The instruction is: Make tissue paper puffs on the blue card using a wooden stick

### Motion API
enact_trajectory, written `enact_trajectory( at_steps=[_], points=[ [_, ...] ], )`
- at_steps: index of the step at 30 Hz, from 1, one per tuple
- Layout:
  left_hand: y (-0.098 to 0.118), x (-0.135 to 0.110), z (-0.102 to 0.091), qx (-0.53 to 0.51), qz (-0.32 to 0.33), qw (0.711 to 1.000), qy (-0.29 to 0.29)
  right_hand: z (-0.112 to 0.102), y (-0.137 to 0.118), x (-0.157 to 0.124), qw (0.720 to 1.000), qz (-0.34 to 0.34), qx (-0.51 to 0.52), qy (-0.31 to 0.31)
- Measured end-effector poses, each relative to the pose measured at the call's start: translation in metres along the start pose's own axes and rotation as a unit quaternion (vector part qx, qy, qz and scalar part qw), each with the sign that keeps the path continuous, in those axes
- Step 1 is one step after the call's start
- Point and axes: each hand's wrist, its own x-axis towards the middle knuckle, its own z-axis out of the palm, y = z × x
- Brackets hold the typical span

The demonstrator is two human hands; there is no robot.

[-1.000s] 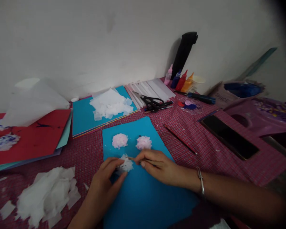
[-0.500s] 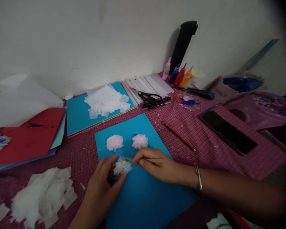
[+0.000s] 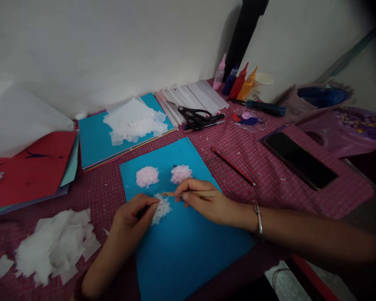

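Note:
A blue sheet of card [image 3: 188, 255] carries two pale pink tissue-paper puffs [image 3: 147, 177] near its far edge and a white tissue-paper puff [image 3: 161, 210] nearer me. My left hand [image 3: 133, 215] pinches thumb and index finger together on tissue paper at the left edge of the white puff. Held between the fingers of my right hand [image 3: 207, 202] is a thin wooden stick [image 3: 203, 193]. Its darker tip points left, just above the white puff; whether it touches the paper I cannot tell. A pile of white tissue squares [image 3: 54, 246] lies left of my left hand.
Behind the card lie more tissue squares [image 3: 134, 121], black-handled scissors [image 3: 192, 115] and paper strips [image 3: 203, 96]. To the right are a red pencil-like stick [image 3: 233, 166], a phone [image 3: 301, 159], a paint palette [image 3: 249, 119] and paint bottles [image 3: 238, 81]. Red card [image 3: 34, 167] lies left.
My left hand's thumb and index finger, apart before around the white puff, have closed together at its edge. The stick's tip has lifted toward the puff's far side. The camera view has shifted slightly.

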Motion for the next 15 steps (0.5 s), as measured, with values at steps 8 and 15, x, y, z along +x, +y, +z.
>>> enact_trajectory(
  at_steps=[8, 15],
  points=[
    [0.012, -0.003, -0.004, -0.026, -0.067, 0.997, -0.025, -0.001, 0.001, 0.002, 1.0, -0.007, 0.002, -0.006],
    [0.004, -0.003, -0.01, -0.18, -0.161, 0.969, 0.057, -0.011, -0.023, -0.054, 0.987, -0.123, -0.074, -0.069]
  ],
)
